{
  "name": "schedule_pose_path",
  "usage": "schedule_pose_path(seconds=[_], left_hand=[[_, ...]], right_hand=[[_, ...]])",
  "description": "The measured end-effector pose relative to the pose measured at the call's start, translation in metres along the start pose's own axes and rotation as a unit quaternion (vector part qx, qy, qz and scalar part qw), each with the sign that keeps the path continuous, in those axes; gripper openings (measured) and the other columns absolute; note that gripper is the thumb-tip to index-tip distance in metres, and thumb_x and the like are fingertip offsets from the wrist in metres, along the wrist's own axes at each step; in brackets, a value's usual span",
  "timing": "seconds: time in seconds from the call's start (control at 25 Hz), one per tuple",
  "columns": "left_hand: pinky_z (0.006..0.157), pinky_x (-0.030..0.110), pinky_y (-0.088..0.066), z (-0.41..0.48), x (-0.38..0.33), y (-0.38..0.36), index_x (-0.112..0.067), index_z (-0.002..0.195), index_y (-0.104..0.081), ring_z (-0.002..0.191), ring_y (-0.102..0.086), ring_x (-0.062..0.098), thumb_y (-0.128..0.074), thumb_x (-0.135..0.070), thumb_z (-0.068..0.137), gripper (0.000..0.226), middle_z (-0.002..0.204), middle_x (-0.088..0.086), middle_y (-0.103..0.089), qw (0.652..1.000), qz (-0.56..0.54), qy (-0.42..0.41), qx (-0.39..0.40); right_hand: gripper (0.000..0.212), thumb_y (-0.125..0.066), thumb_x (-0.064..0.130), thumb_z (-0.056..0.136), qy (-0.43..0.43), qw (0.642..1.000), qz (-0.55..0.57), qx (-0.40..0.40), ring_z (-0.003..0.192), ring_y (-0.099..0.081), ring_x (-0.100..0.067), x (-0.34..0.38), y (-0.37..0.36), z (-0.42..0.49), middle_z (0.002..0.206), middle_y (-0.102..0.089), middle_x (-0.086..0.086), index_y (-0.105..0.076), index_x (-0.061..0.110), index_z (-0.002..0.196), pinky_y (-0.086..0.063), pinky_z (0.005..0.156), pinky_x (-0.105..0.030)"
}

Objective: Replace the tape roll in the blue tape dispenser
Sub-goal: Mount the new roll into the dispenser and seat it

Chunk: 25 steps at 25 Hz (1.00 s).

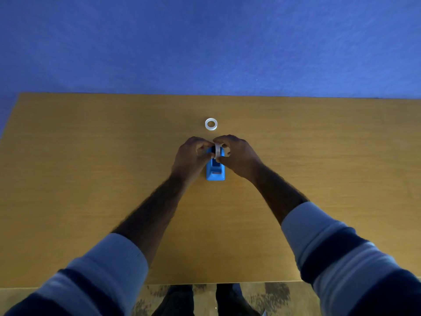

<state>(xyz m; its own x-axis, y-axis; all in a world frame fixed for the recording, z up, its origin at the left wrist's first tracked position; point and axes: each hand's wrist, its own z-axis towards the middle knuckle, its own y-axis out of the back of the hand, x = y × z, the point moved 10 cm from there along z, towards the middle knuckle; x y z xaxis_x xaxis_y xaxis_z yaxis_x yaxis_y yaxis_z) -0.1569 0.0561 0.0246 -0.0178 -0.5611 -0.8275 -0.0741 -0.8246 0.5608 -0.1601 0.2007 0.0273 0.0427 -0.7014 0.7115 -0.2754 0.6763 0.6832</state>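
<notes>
1. While it stands at the middle of the frame on the wooden tabletop, the blue plastic tape dispenser has both hands over its far end.
2. A translucent tape roll, upright on edge, sits at the dispenser's cradle; whether it is fully seated is hard to tell.
3. The right hand pinches this roll between thumb and curled fingers.
4. The left hand, fingers curled, presses against the dispenser and roll.
5. A second whitish tape ring lies flat just above the hands.
</notes>
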Motion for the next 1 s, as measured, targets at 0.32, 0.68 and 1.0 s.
schedule_pose_path(seconds=[0.32, 0.68, 1.0], left_hand=[[0.084, 0.02, -0.047, -0.001, -0.002, -0.004, -0.009, 0.098, -0.075, 0.094, -0.064, 0.016, -0.074, -0.002, 0.079, 0.021, 0.103, 0.005, -0.07, 1.0, 0.022, -0.018, 0.005], [0.084, 0.023, -0.053, 0.0, 0.003, -0.008, -0.012, 0.105, -0.074, 0.092, -0.067, 0.011, -0.074, -0.005, 0.079, 0.026, 0.105, -0.001, -0.07, 0.999, 0.023, -0.007, 0.024], [0.084, 0.008, -0.047, -0.002, 0.006, -0.006, -0.012, 0.116, -0.07, 0.102, -0.065, 0.007, -0.072, -0.005, 0.084, 0.033, 0.115, -0.003, -0.07, 0.999, 0.011, -0.008, 0.047]], right_hand=[[0.046, -0.078, 0.007, 0.079, 0.003, 1.0, -0.019, 0.0, 0.109, -0.062, -0.021, -0.001, -0.005, -0.003, 0.121, -0.066, -0.005, -0.065, 0.016, 0.123, -0.055, 0.091, -0.041], [0.047, -0.078, 0.001, 0.076, 0.007, 1.0, -0.011, 0.002, 0.108, -0.061, -0.023, 0.0, -0.006, -0.002, 0.121, -0.064, -0.009, -0.065, 0.011, 0.12, -0.053, 0.09, -0.036], [0.043, -0.077, 0.006, 0.079, 0.01, 0.999, -0.033, 0.001, 0.102, -0.06, -0.017, -0.004, -0.013, 0.0, 0.118, -0.064, -0.005, -0.065, 0.018, 0.119, -0.049, 0.081, -0.026]])
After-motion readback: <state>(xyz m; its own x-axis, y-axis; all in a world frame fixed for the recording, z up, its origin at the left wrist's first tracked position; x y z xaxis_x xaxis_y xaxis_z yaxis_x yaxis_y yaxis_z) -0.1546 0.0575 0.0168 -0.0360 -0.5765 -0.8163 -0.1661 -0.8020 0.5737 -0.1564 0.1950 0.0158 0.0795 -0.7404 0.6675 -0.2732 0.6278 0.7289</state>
